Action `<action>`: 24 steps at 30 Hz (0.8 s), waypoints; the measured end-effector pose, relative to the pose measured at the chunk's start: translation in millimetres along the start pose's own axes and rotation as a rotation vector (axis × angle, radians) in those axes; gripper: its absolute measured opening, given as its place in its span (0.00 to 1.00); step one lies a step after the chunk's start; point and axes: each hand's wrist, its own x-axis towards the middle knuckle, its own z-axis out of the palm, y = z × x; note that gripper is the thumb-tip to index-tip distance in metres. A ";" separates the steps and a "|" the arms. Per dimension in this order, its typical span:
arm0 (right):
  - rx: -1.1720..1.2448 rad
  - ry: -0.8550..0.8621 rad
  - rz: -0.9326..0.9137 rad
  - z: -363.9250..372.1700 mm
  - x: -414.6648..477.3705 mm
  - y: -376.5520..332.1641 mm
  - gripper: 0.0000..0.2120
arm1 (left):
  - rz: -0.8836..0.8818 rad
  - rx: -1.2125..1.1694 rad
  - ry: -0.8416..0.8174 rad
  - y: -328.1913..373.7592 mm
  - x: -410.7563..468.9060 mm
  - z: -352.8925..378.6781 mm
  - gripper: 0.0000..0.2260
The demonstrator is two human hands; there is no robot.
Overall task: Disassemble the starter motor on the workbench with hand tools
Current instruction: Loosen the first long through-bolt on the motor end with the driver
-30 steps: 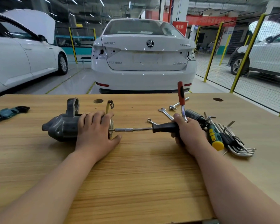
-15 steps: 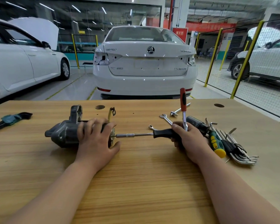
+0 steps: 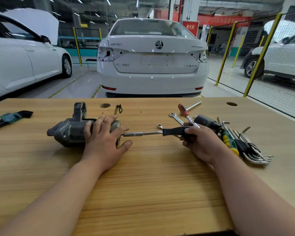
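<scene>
The dark grey starter motor (image 3: 66,132) lies on its side on the wooden workbench (image 3: 143,184), its nose to the left. My left hand (image 3: 104,142) lies over its right end, fingers curled across the housing and thumb spread toward the table. My right hand (image 3: 199,143) grips the black handle of a nut driver (image 3: 174,131). Its chrome shaft (image 3: 141,134) runs level to the left and meets the motor's end face, where my left hand hides the tip.
A red-handled screwdriver (image 3: 184,111), a small spanner (image 3: 175,118), a T-bar (image 3: 192,106), a black cylindrical part (image 3: 204,120), a green-yellow screwdriver (image 3: 228,141) and several hex keys (image 3: 252,152) lie right of my right hand. A hex key set (image 3: 10,117) lies far left. White cars stand behind the bench.
The red-handled screwdriver that stood upright by my right hand now lies on the bench. Both hands stay on the motor and the driver; the view has tilted slightly.
</scene>
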 end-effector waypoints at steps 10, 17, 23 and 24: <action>-0.492 0.207 -0.168 4.1 -4.4 1.9 0.18 | -0.007 -0.042 -0.009 0.1 -1.1 -0.1 0.17; -0.507 0.197 -0.159 1.2 -5.0 2.2 0.12 | -0.013 -0.019 -0.029 0.1 -1.4 0.5 0.18; -0.182 0.113 -0.061 3.1 -7.2 -1.2 0.06 | -0.010 0.008 -0.019 0.3 -1.6 1.2 0.19; -0.062 0.087 -0.020 3.1 -7.3 -2.0 0.06 | -0.013 0.005 -0.014 0.3 -1.2 1.6 0.20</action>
